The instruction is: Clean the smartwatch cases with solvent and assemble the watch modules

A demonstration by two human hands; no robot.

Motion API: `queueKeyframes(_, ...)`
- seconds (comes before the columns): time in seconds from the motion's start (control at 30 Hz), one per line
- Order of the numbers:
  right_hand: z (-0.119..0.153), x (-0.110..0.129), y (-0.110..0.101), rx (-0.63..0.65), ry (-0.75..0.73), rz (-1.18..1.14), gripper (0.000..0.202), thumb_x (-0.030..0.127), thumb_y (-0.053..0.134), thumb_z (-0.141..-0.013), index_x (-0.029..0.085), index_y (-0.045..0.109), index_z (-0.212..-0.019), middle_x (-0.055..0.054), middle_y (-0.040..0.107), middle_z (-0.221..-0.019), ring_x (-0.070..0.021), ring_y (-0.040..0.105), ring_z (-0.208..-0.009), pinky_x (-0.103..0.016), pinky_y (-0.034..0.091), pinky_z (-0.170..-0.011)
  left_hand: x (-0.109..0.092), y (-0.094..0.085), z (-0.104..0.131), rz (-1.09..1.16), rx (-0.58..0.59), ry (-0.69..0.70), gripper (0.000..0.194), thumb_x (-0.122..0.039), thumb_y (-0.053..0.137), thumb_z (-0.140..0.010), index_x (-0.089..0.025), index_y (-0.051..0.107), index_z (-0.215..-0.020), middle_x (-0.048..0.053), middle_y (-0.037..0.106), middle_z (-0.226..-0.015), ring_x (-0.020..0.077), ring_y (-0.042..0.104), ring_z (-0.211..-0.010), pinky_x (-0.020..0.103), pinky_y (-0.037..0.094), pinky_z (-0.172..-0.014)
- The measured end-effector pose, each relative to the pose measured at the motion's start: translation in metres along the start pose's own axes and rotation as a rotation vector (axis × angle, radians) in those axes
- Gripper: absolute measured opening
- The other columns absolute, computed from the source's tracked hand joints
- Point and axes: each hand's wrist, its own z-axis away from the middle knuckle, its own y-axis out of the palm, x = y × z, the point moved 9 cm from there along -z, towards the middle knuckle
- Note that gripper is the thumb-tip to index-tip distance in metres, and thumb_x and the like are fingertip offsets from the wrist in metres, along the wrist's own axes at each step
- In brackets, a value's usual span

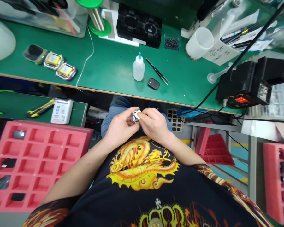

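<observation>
My left hand (120, 127) is closed around a small device (134, 116) with a pale, shiny casing, held over my lap below the bench edge. The fingers of my right hand (155, 123) pinch a small white piece (138, 114) against that device; its exact shape is partly hidden by the fingers. Beyond the hands, on the green bench (109, 69), a clear bottle with a blue tip (139, 70) stands upright. Beside it lie black tweezers (157, 71) and a small black rounded case (153, 83).
Opened devices with yellow batteries (65, 70) sit at the left of the bench. A solder spool (97, 19), a white cup (199, 43) and a black station (245, 85) stand farther out. A pink compartment tray (39, 154) is at lower left, with a yellow cutter (40, 108) above.
</observation>
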Motion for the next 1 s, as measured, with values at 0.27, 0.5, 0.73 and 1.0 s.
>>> queueKeyframes(0.27,0.001,0.003,0.004,0.031,-0.012,-0.024,0.027,0.019,0.048,-0.112,0.019,0.075,-0.110,-0.008,0.071,-0.103,-0.0197,0.058,-0.091,-0.035,0.048,-0.083,0.000,0.000,-0.001,-0.041,-0.001,0.006,0.058,-0.029,0.079,-0.081,-0.020,0.070,-0.137,0.006,0.080,-0.104,0.0182,0.075,-0.076,0.029,0.064,-0.071)
queueKeyframes(0.5,0.000,-0.001,0.003,0.009,0.035,0.062,0.030,0.019,0.047,-0.112,0.015,0.076,-0.105,-0.010,0.070,-0.098,-0.0213,0.057,-0.087,-0.038,0.048,-0.080,0.001,-0.002,-0.001,-0.111,-0.025,0.042,0.056,-0.029,0.078,-0.083,-0.021,0.070,-0.137,0.005,0.080,-0.103,0.0186,0.074,-0.075,0.031,0.064,-0.072)
queueKeyframes(0.73,0.000,-0.006,-0.015,-0.146,0.099,-0.390,0.020,0.022,0.058,-0.109,0.020,0.078,-0.108,-0.006,0.070,-0.096,-0.0172,0.064,-0.088,-0.034,0.054,-0.079,-0.002,-0.003,0.001,0.115,-0.009,-0.027,0.057,-0.025,0.083,-0.079,-0.020,0.071,-0.135,0.004,0.079,-0.101,0.0168,0.073,-0.075,0.030,0.064,-0.073)
queueKeyframes(1.0,0.014,-0.052,-0.041,-0.340,0.476,-0.804,0.017,0.038,0.074,-0.100,0.024,0.084,-0.098,-0.004,0.068,-0.092,-0.0182,0.064,-0.086,-0.034,0.054,-0.075,-0.018,-0.004,0.009,0.467,0.063,-0.122,0.061,-0.020,0.092,-0.073,-0.017,0.070,-0.130,0.005,0.077,-0.099,0.0152,0.071,-0.070,0.029,0.066,-0.060)
